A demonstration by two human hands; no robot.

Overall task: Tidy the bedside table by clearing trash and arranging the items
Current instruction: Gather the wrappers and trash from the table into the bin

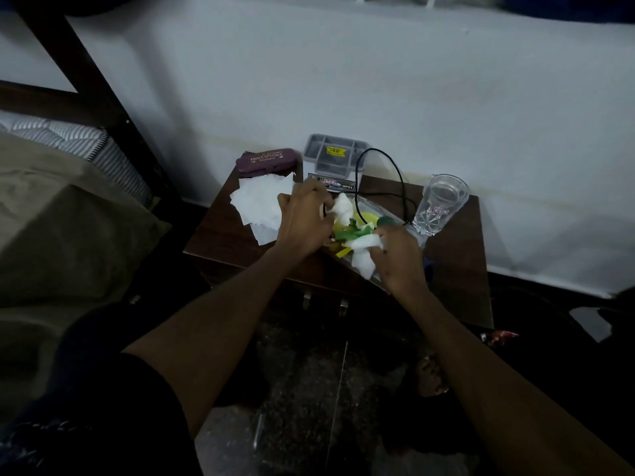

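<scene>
Head cam's pretty dark, but the trash pile [347,231] of crumpled tissue and green and yellow scraps sits right between both hands. Left hand [304,218] pinches a white tissue wad [343,208], right hand [400,261] grips another tissue [366,250]. Beyond the left hand: flat tissues [257,201] and a glasses case [266,162]. A glass tumbler [439,204] is beyond the right hand, all on the brown table [457,255] by a white wall [378,80].

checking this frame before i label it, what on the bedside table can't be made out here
All in the head view:
- Trash pile: the left hand and right hand cover much of it; what lies beneath is hidden.
- Black cable: its lower end runs behind the trash; the plug is unseen.
- Grey organiser: yellow label too small to read.
- Glass: logo blurred, illegible.
- White tissues: the left hand covers their right edge.
</scene>
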